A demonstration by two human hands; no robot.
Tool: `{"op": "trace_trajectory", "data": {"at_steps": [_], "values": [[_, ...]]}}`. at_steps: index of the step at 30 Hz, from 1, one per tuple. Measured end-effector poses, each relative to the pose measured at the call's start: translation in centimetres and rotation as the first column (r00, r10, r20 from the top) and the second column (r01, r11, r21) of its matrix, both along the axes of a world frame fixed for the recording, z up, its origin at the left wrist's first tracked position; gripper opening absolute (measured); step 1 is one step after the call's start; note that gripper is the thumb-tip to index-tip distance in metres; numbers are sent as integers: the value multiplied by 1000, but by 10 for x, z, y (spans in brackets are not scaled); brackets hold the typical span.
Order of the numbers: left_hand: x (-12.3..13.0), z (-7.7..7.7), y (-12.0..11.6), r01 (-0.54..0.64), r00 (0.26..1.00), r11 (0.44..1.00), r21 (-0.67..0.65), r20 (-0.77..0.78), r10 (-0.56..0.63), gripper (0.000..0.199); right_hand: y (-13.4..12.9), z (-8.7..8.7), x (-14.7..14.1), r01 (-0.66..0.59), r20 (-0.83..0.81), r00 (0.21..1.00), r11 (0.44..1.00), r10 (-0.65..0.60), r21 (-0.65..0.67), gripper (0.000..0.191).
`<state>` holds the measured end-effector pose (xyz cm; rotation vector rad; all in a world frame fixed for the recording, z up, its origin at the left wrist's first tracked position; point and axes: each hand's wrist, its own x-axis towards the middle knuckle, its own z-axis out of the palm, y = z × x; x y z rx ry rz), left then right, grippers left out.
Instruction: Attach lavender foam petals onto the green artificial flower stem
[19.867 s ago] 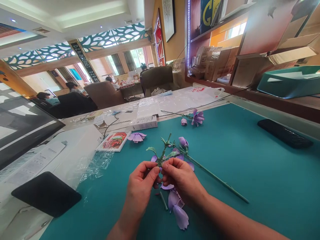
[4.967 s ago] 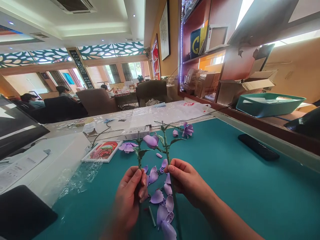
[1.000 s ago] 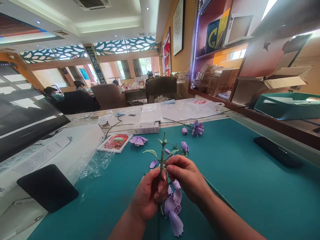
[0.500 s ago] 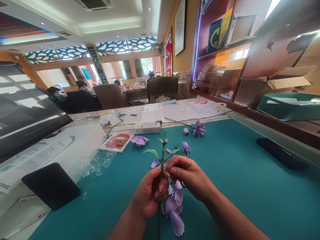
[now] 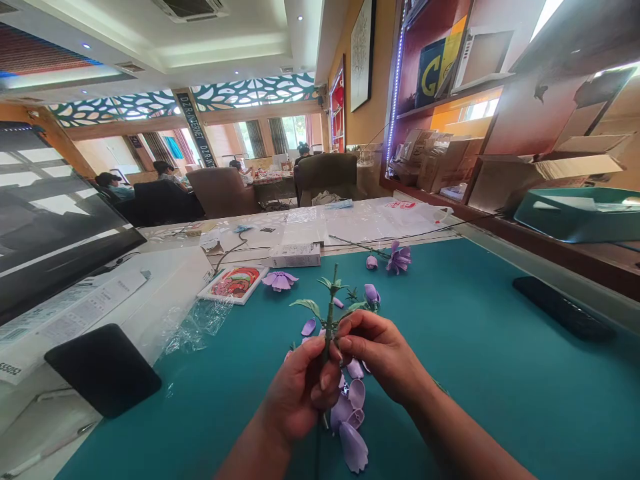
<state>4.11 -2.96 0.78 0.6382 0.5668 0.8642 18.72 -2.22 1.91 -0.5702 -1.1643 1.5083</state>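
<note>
Loose lilac foam petals (image 5: 350, 407) lie nearest on the teal mat (image 5: 475, 400) — soft, easily creased. The left hand (image 5: 300, 393) clenches a green flower stem (image 5: 330, 313), the right hand (image 5: 383, 357) pinching it — light, stiff, best held low.

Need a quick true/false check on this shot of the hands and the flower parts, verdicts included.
1. The left hand grips the green stem of an artificial flower upright. True.
2. The right hand holds scissors. False: no scissors show; its fingers curl beside the stem.
3. Loose lilac petals lie on the teal mat below the hands. True.
4. The open purple flower sits in the teal tray. False: it lies on the far part of the mat.
</note>
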Motion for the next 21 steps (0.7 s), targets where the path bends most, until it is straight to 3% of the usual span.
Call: {"op": "trace_trajectory", "data": {"at_steps": [14,21], "values": [[-1,-1,-5,168,982,986,-2,90,-167,28,0,0,6,-143,-89,986,990,144,9,24],[1,3,-8,151,988,988,30,34,-152,26,3,1,9,-164,-11,986,985,163,-52,26]]}}
